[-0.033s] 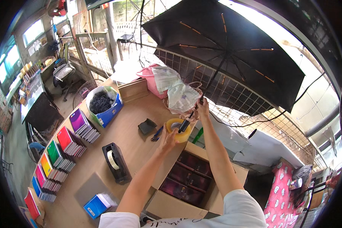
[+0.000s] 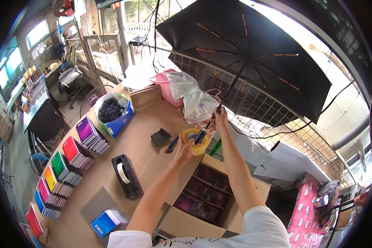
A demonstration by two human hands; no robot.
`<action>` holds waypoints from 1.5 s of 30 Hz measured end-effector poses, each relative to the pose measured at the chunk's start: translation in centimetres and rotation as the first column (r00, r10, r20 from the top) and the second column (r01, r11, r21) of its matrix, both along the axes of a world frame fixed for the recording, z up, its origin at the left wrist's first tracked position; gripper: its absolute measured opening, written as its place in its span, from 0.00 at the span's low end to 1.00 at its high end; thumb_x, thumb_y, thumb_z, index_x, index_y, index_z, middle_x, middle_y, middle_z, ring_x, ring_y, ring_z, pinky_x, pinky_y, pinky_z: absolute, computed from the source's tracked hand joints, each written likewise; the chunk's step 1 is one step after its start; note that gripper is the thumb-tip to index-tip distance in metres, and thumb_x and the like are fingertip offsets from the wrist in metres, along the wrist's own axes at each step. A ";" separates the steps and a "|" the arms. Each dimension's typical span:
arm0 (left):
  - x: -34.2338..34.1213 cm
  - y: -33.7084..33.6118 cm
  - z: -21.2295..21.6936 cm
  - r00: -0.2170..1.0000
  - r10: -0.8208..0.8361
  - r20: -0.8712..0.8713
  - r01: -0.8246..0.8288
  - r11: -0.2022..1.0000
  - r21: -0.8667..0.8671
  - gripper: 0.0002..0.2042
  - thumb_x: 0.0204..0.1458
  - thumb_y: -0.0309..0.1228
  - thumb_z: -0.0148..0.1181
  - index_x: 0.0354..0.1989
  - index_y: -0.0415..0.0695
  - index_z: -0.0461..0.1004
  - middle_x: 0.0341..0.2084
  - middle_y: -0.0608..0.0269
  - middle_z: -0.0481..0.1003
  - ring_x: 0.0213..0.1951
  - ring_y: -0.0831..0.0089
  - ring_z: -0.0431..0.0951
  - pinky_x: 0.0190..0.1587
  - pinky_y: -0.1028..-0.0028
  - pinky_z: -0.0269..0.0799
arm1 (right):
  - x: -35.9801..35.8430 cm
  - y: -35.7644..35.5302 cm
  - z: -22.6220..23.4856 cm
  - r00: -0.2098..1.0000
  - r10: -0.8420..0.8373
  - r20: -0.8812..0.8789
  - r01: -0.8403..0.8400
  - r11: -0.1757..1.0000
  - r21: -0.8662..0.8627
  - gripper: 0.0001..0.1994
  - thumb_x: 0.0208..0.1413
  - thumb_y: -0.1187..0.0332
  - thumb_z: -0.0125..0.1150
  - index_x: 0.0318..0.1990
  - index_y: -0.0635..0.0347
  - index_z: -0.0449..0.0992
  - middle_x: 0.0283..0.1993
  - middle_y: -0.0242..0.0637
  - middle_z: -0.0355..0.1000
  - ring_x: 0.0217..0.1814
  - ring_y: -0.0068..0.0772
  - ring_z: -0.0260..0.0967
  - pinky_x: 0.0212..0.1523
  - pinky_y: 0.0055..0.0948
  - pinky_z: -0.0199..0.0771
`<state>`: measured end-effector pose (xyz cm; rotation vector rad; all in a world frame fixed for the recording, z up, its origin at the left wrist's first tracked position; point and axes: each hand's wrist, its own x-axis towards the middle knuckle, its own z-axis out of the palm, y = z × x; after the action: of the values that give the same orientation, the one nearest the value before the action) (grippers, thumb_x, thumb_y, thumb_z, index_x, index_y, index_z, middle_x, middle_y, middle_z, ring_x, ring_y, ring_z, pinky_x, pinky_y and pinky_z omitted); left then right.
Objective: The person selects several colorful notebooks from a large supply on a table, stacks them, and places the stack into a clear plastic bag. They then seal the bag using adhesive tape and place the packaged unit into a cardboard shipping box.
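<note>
A large black umbrella is spread open at the upper right, its ribs and underside facing me. My left hand is closed around the black handle at the lower end. Farther up, my right hand grips the shaft. Beneath the handle lies a yellow roll of tape. A dark blue tool, partly hidden, rests beside my left hand. White and pink cloth is heaped just left of my right hand.
An open carton of dark boxes stands near my body. On the table are a tape dispenser, a small black tray, a blue notebook, rows of coloured notebooks and a blue-edged bin. Wire mesh runs behind the umbrella.
</note>
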<state>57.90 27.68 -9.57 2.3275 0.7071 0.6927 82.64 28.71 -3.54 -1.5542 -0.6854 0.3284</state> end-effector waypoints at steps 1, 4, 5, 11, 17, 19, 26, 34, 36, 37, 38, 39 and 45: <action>-0.6 0.0 0.4 1.000 0.014 -0.021 -0.013 1.000 0.014 0.28 0.32 0.27 0.74 0.47 0.44 0.72 0.63 0.29 0.45 0.66 0.34 0.44 0.66 0.53 0.49 | -0.9 0.0 0.1 0.996 0.029 -0.082 -0.032 0.999 -0.041 0.05 0.61 0.68 0.53 0.36 0.58 0.66 0.24 0.30 0.69 0.14 0.19 0.59 0.14 0.21 0.60; -0.6 -0.5 2.0 0.998 0.017 -0.060 -0.013 0.998 0.056 0.28 0.32 0.27 0.73 0.47 0.44 0.72 0.65 0.30 0.42 0.65 0.34 0.46 0.66 0.53 0.50 | -1.2 -0.3 -0.1 1.000 0.029 0.011 -0.027 0.995 -0.093 0.06 0.59 0.66 0.55 0.37 0.59 0.68 0.25 0.31 0.72 0.16 0.22 0.66 0.13 0.24 0.66; -0.3 -0.8 2.6 0.998 0.012 -0.066 -0.008 0.998 0.064 0.28 0.32 0.26 0.72 0.48 0.44 0.71 0.64 0.31 0.42 0.65 0.34 0.47 0.66 0.53 0.51 | -0.8 -0.6 -0.2 0.999 0.018 0.045 -0.012 0.992 -0.124 0.07 0.59 0.66 0.56 0.37 0.59 0.69 0.25 0.32 0.73 0.17 0.23 0.68 0.12 0.26 0.68; 1.6 0.3 6.3 0.997 0.059 -0.051 -0.056 0.996 0.065 0.23 0.37 0.26 0.68 0.47 0.44 0.72 0.63 0.39 0.48 0.59 0.33 0.55 0.62 0.46 0.55 | -2.5 0.0 -0.1 0.994 0.108 0.007 -0.101 0.950 -0.297 0.08 0.56 0.69 0.59 0.38 0.60 0.68 0.26 0.33 0.73 0.21 0.22 0.70 0.19 0.26 0.72; 3.3 3.1 4.1 0.995 0.062 -0.084 -0.049 0.988 0.148 0.27 0.37 0.28 0.70 0.51 0.48 0.71 0.63 0.48 0.49 0.61 0.32 0.51 0.61 0.42 0.52 | -4.4 1.1 -2.4 0.958 0.190 0.216 -0.098 0.921 -0.377 0.15 0.46 0.61 0.71 0.29 0.62 0.72 0.28 0.35 0.75 0.31 0.26 0.72 0.31 0.29 0.70; 3.8 3.9 3.2 0.997 0.054 -0.053 -0.043 0.982 0.182 0.29 0.36 0.27 0.70 0.52 0.48 0.69 0.63 0.50 0.50 0.62 0.33 0.50 0.61 0.43 0.53 | -4.2 1.4 -3.1 0.953 0.115 0.281 -0.014 0.942 -0.337 0.17 0.40 0.60 0.74 0.26 0.62 0.74 0.28 0.35 0.74 0.32 0.24 0.71 0.31 0.29 0.70; 1.8 6.3 3.3 0.939 -0.106 0.328 0.073 0.991 0.113 0.43 0.33 0.26 0.74 0.61 0.45 0.55 0.61 0.46 0.54 0.64 0.42 0.51 0.63 0.52 0.54 | -4.6 1.5 -2.6 0.936 0.237 0.261 -0.149 0.937 -0.315 0.11 0.46 0.70 0.68 0.36 0.64 0.77 0.30 0.33 0.75 0.33 0.23 0.71 0.32 0.27 0.70; 2.1 3.9 -1.5 0.947 0.156 0.281 -0.138 0.987 -0.083 0.63 0.34 0.47 0.75 0.69 0.40 0.29 0.64 0.42 0.50 0.64 0.42 0.52 0.63 0.56 0.55 | -1.9 0.5 -3.1 0.992 0.121 -0.040 -0.127 0.965 -0.228 0.13 0.44 0.68 0.69 0.36 0.62 0.75 0.25 0.30 0.69 0.28 0.23 0.69 0.28 0.26 0.69; 2.8 2.3 -0.6 0.945 0.207 0.254 -0.209 0.978 -0.018 0.61 0.35 0.46 0.74 0.69 0.38 0.31 0.60 0.41 0.57 0.61 0.44 0.59 0.61 0.55 0.57 | 0.8 -0.3 -3.6 0.998 0.054 -0.036 -0.060 0.983 -0.172 0.11 0.44 0.70 0.66 0.36 0.61 0.75 0.25 0.35 0.72 0.27 0.25 0.71 0.27 0.27 0.71; 1.8 2.5 -0.9 0.932 0.280 0.229 -0.292 0.956 0.018 0.61 0.35 0.45 0.74 0.68 0.37 0.32 0.58 0.41 0.61 0.59 0.44 0.62 0.60 0.55 0.57 | -0.8 0.4 -2.2 0.998 0.056 -0.037 -0.062 0.979 -0.193 0.11 0.44 0.71 0.66 0.36 0.61 0.75 0.25 0.35 0.73 0.27 0.24 0.72 0.27 0.27 0.72; 0.7 3.0 -1.2 0.955 0.275 0.113 -0.267 0.960 -0.084 0.59 0.35 0.45 0.74 0.68 0.37 0.34 0.54 0.43 0.64 0.57 0.46 0.65 0.59 0.55 0.59 | -2.1 0.7 -0.7 0.998 0.056 -0.038 -0.063 0.975 -0.214 0.11 0.44 0.72 0.66 0.37 0.62 0.75 0.26 0.34 0.73 0.28 0.24 0.72 0.27 0.27 0.72; 0.7 3.3 -1.3 0.973 0.232 0.013 -0.225 0.955 -0.190 0.57 0.35 0.45 0.74 0.67 0.37 0.37 0.51 0.44 0.68 0.55 0.47 0.68 0.57 0.54 0.60 | -2.5 0.4 1.0 0.999 0.031 -0.025 -0.036 0.972 -0.232 0.11 0.44 0.72 0.65 0.37 0.62 0.75 0.26 0.34 0.73 0.28 0.24 0.73 0.27 0.27 0.73; 1.9 1.7 -1.1 0.962 0.253 -0.102 -0.271 0.924 -0.270 0.48 0.36 0.45 0.73 0.62 0.41 0.48 0.38 0.52 0.76 0.46 0.54 0.75 0.49 0.52 0.63 | 1.1 -0.8 -1.9 0.992 0.045 0.120 0.003 0.930 -0.368 0.16 0.45 0.65 0.68 0.39 0.64 0.74 0.33 0.38 0.74 0.36 0.32 0.73 0.38 0.32 0.73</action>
<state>59.77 29.42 -10.65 2.0210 1.0883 0.5875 83.69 27.91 -5.44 -1.9400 -0.7706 0.3930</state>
